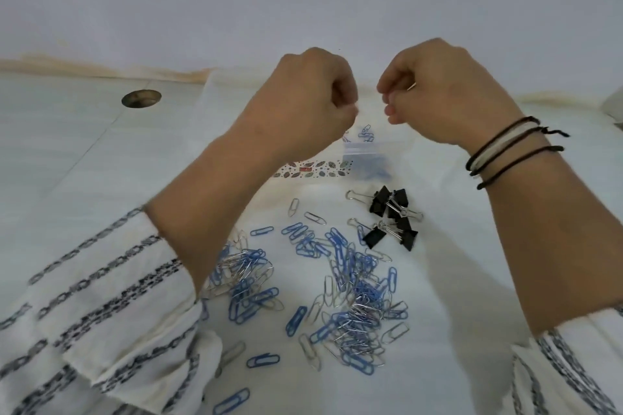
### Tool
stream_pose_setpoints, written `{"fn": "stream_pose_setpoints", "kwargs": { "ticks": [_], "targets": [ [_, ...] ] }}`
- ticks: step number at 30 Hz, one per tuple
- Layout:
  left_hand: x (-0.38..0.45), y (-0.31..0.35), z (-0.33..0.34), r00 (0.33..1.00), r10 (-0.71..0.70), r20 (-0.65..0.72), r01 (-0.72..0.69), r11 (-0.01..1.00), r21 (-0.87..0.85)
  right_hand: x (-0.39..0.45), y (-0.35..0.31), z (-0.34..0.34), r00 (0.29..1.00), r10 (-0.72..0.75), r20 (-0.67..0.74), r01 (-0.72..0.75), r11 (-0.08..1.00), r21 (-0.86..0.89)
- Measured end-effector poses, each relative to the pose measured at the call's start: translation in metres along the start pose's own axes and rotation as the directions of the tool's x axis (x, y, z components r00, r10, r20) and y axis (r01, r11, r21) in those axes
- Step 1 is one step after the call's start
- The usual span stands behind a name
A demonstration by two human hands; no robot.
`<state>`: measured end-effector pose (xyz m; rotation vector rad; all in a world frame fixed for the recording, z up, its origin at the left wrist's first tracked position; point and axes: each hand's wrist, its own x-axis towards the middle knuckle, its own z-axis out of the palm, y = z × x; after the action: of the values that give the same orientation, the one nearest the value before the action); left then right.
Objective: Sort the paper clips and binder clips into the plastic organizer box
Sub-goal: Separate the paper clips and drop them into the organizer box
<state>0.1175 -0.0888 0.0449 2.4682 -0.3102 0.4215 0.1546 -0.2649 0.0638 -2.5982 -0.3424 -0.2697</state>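
Both hands raised, fingers curled: left hand (312, 94) and right hand (438, 91) each pinch a top edge of a clear zip bag (365, 131). Paper clips (340, 283) scattered at 6 o'clock, binder clips (392, 217) at 4 o'clock, on white cloth (438, 280).

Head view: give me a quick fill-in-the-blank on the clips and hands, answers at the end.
1. The binder clips are ___ in colour.
2. The loose paper clips are silver and ___.
3. Dark cord bracelets sit on the ___ wrist.
4. Both hands, left hand and right hand, are raised ___ the clip pile.

Answers: black; blue; right; above
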Motion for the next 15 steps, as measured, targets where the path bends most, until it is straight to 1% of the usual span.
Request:
{"fn": "stream_pose_setpoints", "kwargs": {
  "ticks": [1, 2, 3, 4, 5, 6, 7, 8, 9, 11, 13, 15],
  "targets": [
    [-0.002, 0.000, -0.010, 0.995, 0.000, 0.102, -0.008, 0.997, 0.081, -0.004, -0.006, -0.006, 0.999, -0.027, 0.039, 0.027, 1.000, -0.008],
    [-0.004, 0.000, -0.018, 0.970, -0.015, 0.241, -0.029, 0.984, 0.178, -0.008, -0.011, -0.012, 0.991, -0.061, 0.119, 0.064, 0.998, -0.022],
    [-0.006, -0.001, -0.024, 0.916, -0.058, 0.396, -0.061, 0.958, 0.280, -0.014, -0.017, -0.017, 0.966, -0.095, 0.239, 0.107, 0.994, -0.038],
    [-0.009, -0.002, -0.027, 0.833, -0.129, 0.538, -0.098, 0.923, 0.373, -0.019, -0.023, -0.019, 0.917, -0.120, 0.380, 0.152, 0.987, -0.053],
    [-0.012, -0.002, -0.026, 0.737, -0.211, 0.642, -0.134, 0.885, 0.446, -0.025, -0.028, -0.017, 0.845, -0.133, 0.517, 0.203, 0.976, -0.081],
    [-0.016, -0.002, -0.022, 0.653, -0.287, 0.701, -0.160, 0.852, 0.498, -0.029, -0.032, -0.012, 0.769, -0.132, 0.626, 0.262, 0.958, -0.119],
    [-0.018, -0.002, -0.017, 0.599, -0.336, 0.727, -0.174, 0.831, 0.528, -0.032, -0.036, -0.004, 0.707, -0.118, 0.697, 0.316, 0.934, -0.163],
    [-0.020, -0.003, -0.010, 0.570, -0.359, 0.739, -0.176, 0.825, 0.537, -0.034, -0.039, 0.005, 0.666, -0.102, 0.739, 0.363, 0.909, -0.202],
    [-0.021, -0.003, -0.004, 0.554, -0.368, 0.746, -0.166, 0.830, 0.533, -0.036, -0.040, 0.015, 0.642, -0.089, 0.761, 0.402, 0.884, -0.237],
    [-0.022, -0.005, 0.007, 0.537, -0.378, 0.754, -0.136, 0.843, 0.520, -0.038, -0.041, 0.029, 0.616, -0.073, 0.784, 0.458, 0.844, -0.280],
    [-0.022, -0.008, 0.012, 0.526, -0.386, 0.758, -0.098, 0.858, 0.505, -0.041, -0.041, 0.036, 0.583, -0.028, 0.812, 0.466, 0.830, -0.306],
    [-0.022, -0.011, 0.013, 0.538, -0.363, 0.760, -0.098, 0.869, 0.485, -0.044, -0.041, 0.039, 0.536, 0.011, 0.844, 0.463, 0.832, -0.305]
  ]
}}
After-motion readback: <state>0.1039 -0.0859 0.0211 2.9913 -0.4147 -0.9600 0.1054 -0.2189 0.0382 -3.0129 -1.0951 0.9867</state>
